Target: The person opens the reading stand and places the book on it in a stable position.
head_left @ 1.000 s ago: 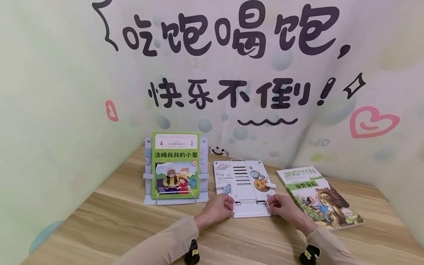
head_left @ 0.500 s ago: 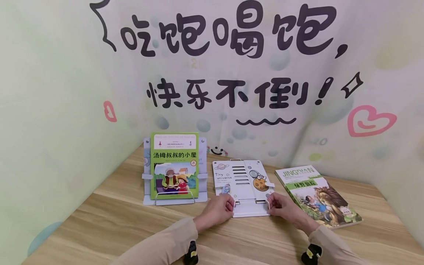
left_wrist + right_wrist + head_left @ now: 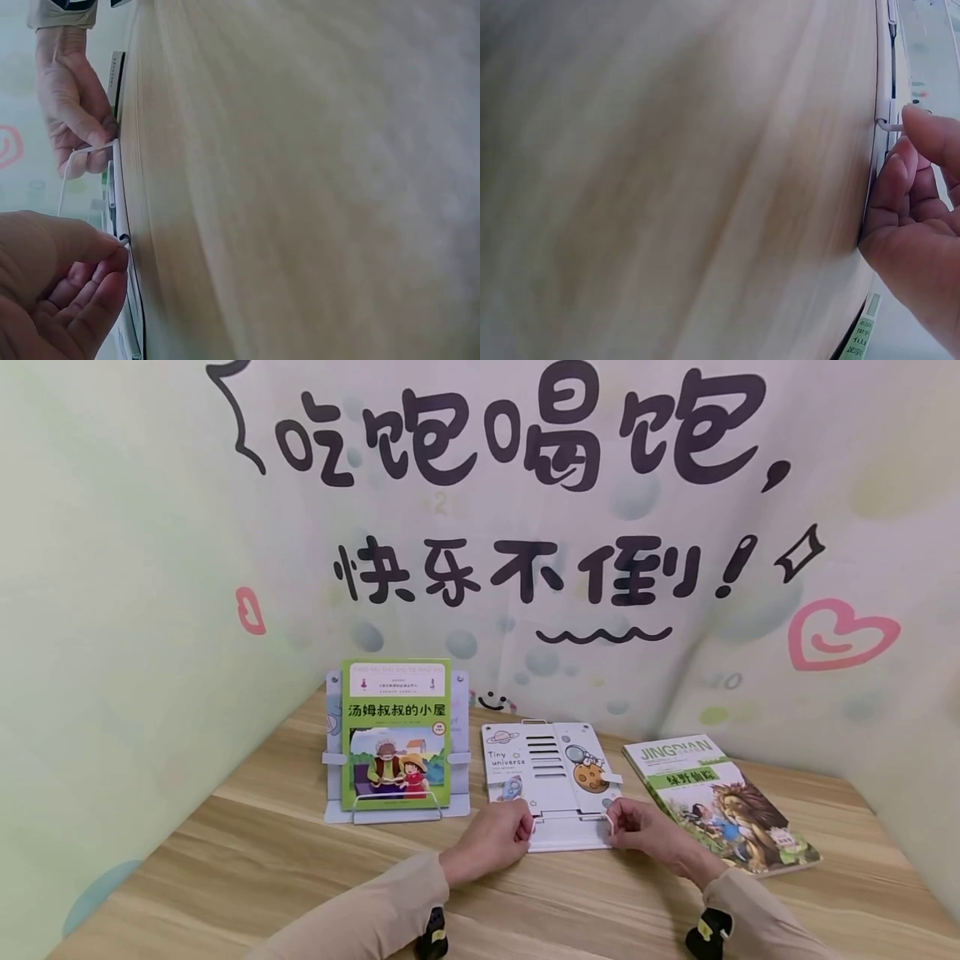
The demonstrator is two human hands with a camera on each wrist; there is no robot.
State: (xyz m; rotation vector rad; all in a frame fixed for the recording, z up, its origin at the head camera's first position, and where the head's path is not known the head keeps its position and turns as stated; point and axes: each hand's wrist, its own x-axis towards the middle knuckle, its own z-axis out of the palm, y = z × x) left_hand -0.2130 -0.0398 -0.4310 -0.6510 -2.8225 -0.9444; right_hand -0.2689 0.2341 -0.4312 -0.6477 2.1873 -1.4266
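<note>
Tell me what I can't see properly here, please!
Head view: the middle of the pale rectangular stand, hidden by the green rectangular paper book.
Head view: that book's tiniest print, too small.
Left wrist view: part of the thin white wire frame, hidden by the left hand.
Right wrist view: the right hand, cut off by the right edge.

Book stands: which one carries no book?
The white "Tiny universe" stand with the astronaut picture; the left hand and right hand pinch its front wire. The other stand, to its left, holds a green-bordered book.
</note>
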